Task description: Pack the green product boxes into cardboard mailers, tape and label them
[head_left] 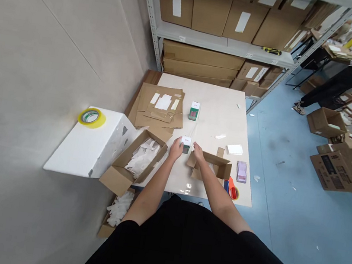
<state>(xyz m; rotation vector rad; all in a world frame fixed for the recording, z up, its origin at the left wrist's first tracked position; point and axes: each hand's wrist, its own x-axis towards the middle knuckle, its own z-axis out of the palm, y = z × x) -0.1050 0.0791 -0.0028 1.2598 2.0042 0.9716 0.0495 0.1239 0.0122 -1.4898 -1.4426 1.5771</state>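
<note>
A small white-and-green box (186, 145) stands in front of me at the middle of the table. My left hand (176, 148) is closed on its left side, fingers against the carton. Just right of it, with a small gap, is my right hand (198, 151), its fingers drawn together; whatever they pinch is too small to make out. My right forearm crosses an open cardboard box (223, 170) and hides part of it. A second white-and-green box (194, 111) stands farther back on the table.
Flattened cardboard (145, 114) lies at the back left. An open carton of white packing pieces (142, 158) stands left, beside a white block (85, 150) bearing yellow tape (92, 117). A red tape dispenser (232, 189) and purple pack (241, 172) lie right. Shelving (208, 40) stands behind.
</note>
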